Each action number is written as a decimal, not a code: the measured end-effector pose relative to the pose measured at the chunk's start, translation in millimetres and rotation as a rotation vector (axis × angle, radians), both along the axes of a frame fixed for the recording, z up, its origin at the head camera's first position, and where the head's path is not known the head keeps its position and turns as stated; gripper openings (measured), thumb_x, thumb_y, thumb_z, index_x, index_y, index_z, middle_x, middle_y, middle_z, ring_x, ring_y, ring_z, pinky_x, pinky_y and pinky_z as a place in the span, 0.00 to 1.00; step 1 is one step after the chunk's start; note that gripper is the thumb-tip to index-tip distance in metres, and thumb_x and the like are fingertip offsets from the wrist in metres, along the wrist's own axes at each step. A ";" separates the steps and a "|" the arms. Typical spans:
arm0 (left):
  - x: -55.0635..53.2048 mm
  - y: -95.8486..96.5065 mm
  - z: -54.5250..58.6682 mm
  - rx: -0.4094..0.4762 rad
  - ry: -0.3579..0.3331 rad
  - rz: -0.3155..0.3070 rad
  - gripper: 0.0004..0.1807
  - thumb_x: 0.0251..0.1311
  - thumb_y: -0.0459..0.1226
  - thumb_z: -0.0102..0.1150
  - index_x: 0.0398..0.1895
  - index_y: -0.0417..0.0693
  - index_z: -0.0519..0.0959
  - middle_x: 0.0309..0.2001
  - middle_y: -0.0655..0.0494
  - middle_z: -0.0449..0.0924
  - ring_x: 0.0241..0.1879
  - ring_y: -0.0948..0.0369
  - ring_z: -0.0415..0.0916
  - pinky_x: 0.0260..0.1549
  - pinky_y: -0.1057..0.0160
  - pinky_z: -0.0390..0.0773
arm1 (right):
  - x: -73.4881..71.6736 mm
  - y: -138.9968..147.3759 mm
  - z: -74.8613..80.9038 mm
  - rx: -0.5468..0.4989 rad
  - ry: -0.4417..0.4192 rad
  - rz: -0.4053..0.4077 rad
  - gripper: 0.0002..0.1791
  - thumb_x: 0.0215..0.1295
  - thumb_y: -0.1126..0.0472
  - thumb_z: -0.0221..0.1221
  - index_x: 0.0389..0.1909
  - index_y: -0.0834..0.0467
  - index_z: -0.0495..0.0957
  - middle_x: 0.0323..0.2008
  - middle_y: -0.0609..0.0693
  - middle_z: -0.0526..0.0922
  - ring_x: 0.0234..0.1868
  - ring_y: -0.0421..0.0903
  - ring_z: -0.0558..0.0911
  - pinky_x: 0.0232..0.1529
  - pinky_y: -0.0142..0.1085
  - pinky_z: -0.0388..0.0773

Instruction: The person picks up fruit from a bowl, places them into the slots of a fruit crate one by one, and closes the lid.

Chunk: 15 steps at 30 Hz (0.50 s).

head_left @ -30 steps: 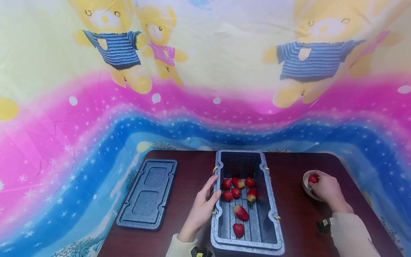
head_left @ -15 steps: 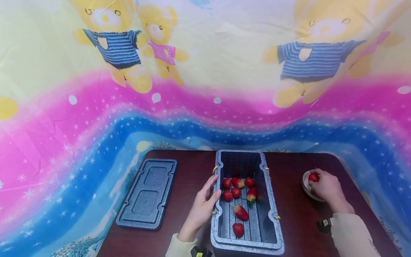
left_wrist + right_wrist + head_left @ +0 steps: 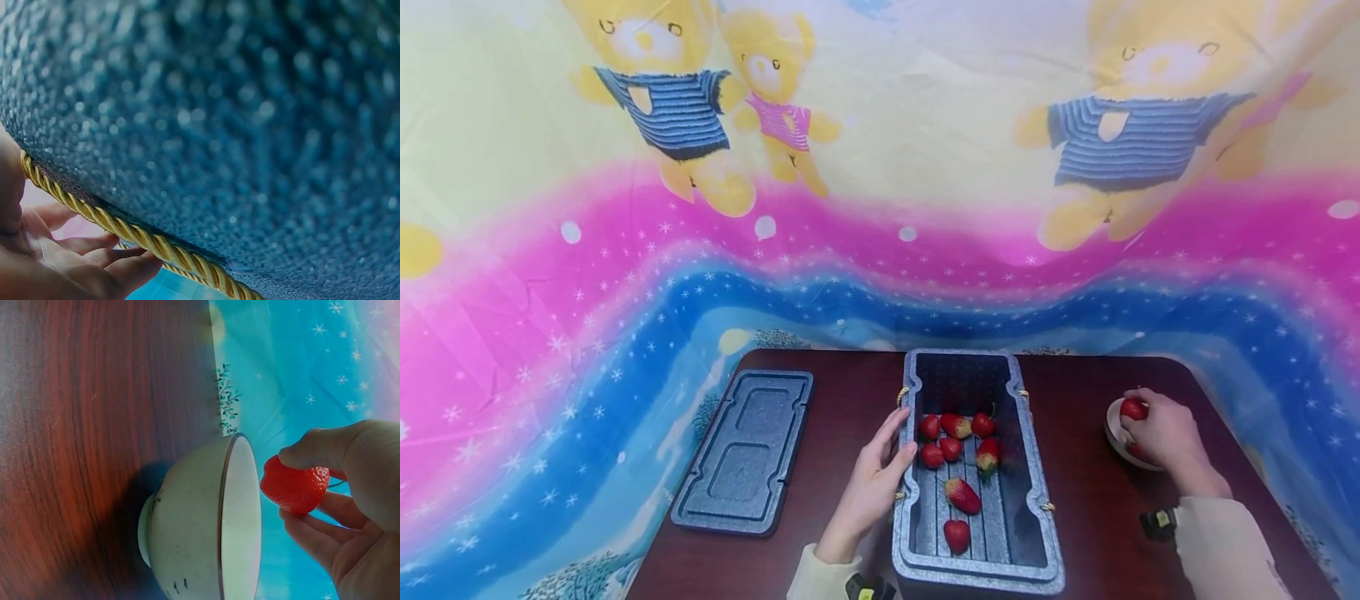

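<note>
In the head view a long grey box (image 3: 1047, 533) stands in the middle of the table, with several strawberries (image 3: 962, 497) on its slatted floor. My left hand (image 3: 868, 483) rests against the box's left side, thumb on the rim. In the left wrist view its loosely extended fingers lie by a twisted gold rope (image 3: 137, 236) on the box's outer wall. At the right, my right hand (image 3: 1167, 433) pinches a red strawberry (image 3: 297, 487) between thumb and fingers, just over the mouth of a white bowl (image 3: 187, 519). Some red shows inside the bowl, partly hidden by this hand.
A grey lid (image 3: 741, 454) with two recessed panels lies flat on the left of the dark wooden table (image 3: 842, 392). Printed cloth (image 3: 880, 250) with bears and snowflakes hangs behind and around the table edges.
My right hand has risen very slightly at the bowl, with the strawberry in its fingers. The left hand, box and lid stay practically where they were.
</note>
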<state>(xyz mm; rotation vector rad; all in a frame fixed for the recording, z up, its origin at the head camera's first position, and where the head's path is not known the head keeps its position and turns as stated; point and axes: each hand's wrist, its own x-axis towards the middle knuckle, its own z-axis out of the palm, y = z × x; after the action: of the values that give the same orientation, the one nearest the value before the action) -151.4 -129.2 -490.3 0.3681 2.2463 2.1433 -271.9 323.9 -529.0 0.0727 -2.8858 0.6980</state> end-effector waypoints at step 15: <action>0.3 0.0 -0.2 0.003 -0.009 -0.002 0.30 0.75 0.40 0.53 0.78 0.51 0.62 0.80 0.47 0.49 0.77 0.52 0.50 0.72 0.53 0.55 | 0.4 -1.8 11.4 -0.013 0.030 0.012 0.25 0.58 0.62 0.68 0.55 0.68 0.76 0.47 0.76 0.78 0.38 0.70 0.79 0.33 0.59 0.82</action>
<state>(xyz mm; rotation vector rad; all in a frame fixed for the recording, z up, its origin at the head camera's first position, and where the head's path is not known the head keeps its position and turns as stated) -151.2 -129.1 -490.5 0.3604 2.2375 2.1425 -271.4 322.0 -517.5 0.0983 -2.8543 0.7119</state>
